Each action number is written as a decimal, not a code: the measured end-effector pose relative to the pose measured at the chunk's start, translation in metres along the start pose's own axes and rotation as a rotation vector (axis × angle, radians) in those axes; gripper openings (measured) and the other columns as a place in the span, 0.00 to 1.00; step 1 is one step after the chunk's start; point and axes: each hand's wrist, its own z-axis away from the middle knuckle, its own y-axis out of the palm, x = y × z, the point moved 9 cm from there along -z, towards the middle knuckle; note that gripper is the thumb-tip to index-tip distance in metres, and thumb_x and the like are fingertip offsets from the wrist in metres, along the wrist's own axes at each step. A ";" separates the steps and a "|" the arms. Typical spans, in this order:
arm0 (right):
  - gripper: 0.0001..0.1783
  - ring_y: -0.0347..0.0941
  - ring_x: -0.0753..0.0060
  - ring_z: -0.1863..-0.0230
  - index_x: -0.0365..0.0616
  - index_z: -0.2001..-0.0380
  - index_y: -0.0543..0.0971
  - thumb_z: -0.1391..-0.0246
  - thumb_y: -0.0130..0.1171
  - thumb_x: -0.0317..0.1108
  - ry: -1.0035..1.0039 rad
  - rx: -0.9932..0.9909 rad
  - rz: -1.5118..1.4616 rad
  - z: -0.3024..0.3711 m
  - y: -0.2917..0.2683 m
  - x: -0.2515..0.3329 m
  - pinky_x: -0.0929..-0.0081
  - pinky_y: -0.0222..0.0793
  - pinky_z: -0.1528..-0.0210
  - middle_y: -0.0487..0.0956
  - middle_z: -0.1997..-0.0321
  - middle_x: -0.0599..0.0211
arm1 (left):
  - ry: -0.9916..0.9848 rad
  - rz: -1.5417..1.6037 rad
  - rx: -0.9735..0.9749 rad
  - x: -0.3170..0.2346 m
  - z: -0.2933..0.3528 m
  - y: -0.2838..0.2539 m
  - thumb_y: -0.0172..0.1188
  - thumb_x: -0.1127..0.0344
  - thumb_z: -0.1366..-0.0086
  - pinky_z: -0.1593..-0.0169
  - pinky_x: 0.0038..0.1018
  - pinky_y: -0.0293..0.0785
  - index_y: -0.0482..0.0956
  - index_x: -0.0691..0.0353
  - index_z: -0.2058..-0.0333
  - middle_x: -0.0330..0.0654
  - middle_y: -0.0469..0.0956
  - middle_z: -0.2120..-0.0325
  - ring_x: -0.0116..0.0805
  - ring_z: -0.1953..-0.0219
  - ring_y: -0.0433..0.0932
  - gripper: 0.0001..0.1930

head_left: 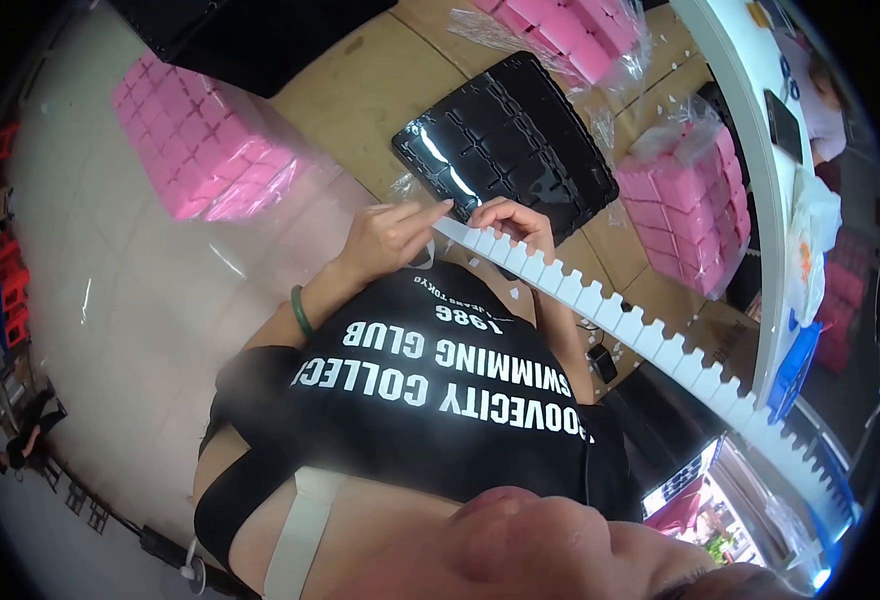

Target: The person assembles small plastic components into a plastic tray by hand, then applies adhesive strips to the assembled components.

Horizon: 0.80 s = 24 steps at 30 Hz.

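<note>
White in hand: gripping a long, flat, tooth-edged white strip (615, 322) near one end, clamping the fingers of the right hand (515, 222) on it. Drawing the fingertips of the left hand (390, 240) together right beside that end; cannot tell whether pinching it. Facing a glossy black plastic tray with moulded ridges (510, 140) just beyond both hands, crowding the space ahead. Working among film-wrapped stacks of pink, foam-like blocks: passing one at the left (200, 140), another at the top (570, 35), a third at the right (685, 205). Trailing the strip toward the lower right, skirting a white tabletop (735, 50) bearing a dark phone (783, 125).
</note>
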 end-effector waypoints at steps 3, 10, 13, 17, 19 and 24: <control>0.09 0.74 0.79 0.61 0.33 0.64 0.77 0.46 0.61 0.28 0.009 0.029 -0.063 -0.012 -0.004 0.001 0.81 0.69 0.56 0.78 0.62 0.65 | -0.030 -0.001 -0.055 0.006 -0.006 -0.014 0.61 0.71 0.49 0.76 0.29 0.70 0.79 0.56 0.52 0.37 0.69 0.80 0.35 0.81 0.73 0.22; 0.08 0.72 0.84 0.74 0.38 0.70 0.80 0.50 0.63 0.32 0.309 -0.258 0.493 -0.071 -0.064 -0.078 0.83 0.67 0.70 0.79 0.75 0.73 | -0.047 -0.072 -0.126 0.035 -0.004 -0.021 0.61 0.72 0.51 0.75 0.28 0.71 0.79 0.59 0.53 0.37 0.70 0.80 0.34 0.81 0.73 0.22; 0.08 0.75 0.78 0.75 0.40 0.72 0.81 0.53 0.63 0.34 0.279 -0.306 0.815 -0.102 -0.073 -0.105 0.78 0.69 0.70 0.79 0.77 0.69 | -0.029 -0.006 -0.094 0.040 -0.010 -0.008 0.61 0.72 0.51 0.76 0.28 0.70 0.79 0.59 0.54 0.37 0.69 0.80 0.34 0.81 0.73 0.21; 0.09 0.78 0.63 0.73 0.45 0.73 0.82 0.54 0.61 0.38 0.313 -0.394 1.201 -0.125 -0.062 -0.136 0.68 0.72 0.68 0.80 0.78 0.64 | -0.044 0.036 -0.008 0.054 0.000 -0.002 0.60 0.72 0.51 0.78 0.29 0.69 0.79 0.58 0.54 0.37 0.66 0.82 0.35 0.83 0.70 0.21; 0.09 0.78 0.58 0.71 0.48 0.73 0.82 0.54 0.59 0.39 0.353 -0.393 1.192 -0.127 -0.062 -0.141 0.64 0.72 0.66 0.80 0.76 0.65 | -0.047 0.067 -0.012 0.058 -0.001 -0.002 0.60 0.72 0.51 0.78 0.29 0.69 0.80 0.57 0.55 0.37 0.65 0.83 0.34 0.84 0.70 0.21; 0.09 0.78 0.59 0.69 0.48 0.71 0.82 0.54 0.61 0.40 0.329 -0.434 1.211 -0.124 -0.060 -0.123 0.65 0.72 0.65 0.81 0.73 0.64 | 0.000 0.102 -0.030 0.054 -0.003 -0.003 0.60 0.71 0.50 0.80 0.29 0.67 0.81 0.56 0.56 0.36 0.64 0.84 0.34 0.85 0.68 0.19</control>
